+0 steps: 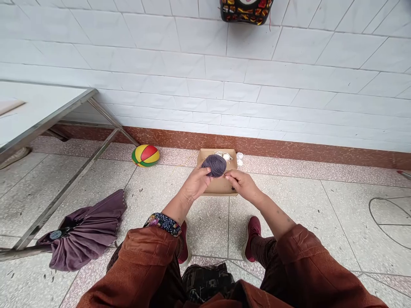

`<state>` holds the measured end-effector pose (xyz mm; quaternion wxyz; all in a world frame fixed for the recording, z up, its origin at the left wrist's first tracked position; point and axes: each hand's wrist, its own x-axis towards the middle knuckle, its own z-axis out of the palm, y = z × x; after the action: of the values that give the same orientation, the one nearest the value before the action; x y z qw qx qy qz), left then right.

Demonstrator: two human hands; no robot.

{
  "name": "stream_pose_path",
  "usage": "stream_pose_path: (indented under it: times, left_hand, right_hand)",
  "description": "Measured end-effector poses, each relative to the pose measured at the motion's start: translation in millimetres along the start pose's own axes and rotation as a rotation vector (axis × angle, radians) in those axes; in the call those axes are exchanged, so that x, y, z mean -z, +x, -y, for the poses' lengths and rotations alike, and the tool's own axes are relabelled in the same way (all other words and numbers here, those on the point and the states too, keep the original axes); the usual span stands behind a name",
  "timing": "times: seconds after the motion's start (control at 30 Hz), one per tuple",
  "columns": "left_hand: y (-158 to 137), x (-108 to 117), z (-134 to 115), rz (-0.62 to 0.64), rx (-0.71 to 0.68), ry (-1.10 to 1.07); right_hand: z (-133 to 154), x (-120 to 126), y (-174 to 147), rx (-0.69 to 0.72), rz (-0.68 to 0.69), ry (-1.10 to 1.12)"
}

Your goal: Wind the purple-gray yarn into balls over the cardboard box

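My left hand (197, 182) is wrapped around a ball of dark purple-grey yarn (215, 165), its thumb across the lower side. Close against the ball's lower right, my right hand (242, 183) is closed in a pinch; whatever lies between its fingertips is too small to make out. Beneath both hands a shallow cardboard box (221, 188) rests on the floor, partly hidden by them. Loose white string (226, 157) lies at the box's far end. Small white balls (239, 159) sit just outside its right edge.
A red, yellow and green ball (145, 155) lies by the wall. To the left, a folded purple umbrella (91, 231) is beside a metal-framed table (45, 113). A wire ring (390, 224) is at the right. A patterned black item (246, 12) shows at the top.
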<state>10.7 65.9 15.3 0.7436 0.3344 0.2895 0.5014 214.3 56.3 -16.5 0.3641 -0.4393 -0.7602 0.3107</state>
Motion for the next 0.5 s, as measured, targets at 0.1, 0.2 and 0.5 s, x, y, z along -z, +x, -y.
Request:
stream_pose_path:
  times: [0.1,0.2,0.5]
  left_hand:
    - [4,5,2,-0.134,-0.022,0.126]
    - [5,11,7,-0.207,-0.027,0.32]
    - [-5,13,16,0.098,0.083,0.844]
  right_hand:
    - [11,1,-3,0.029,0.107,0.045]
    - [24,6,-6,0.025,0.166,0.126]
    - [29,27,2,0.005,-0.052,0.281]
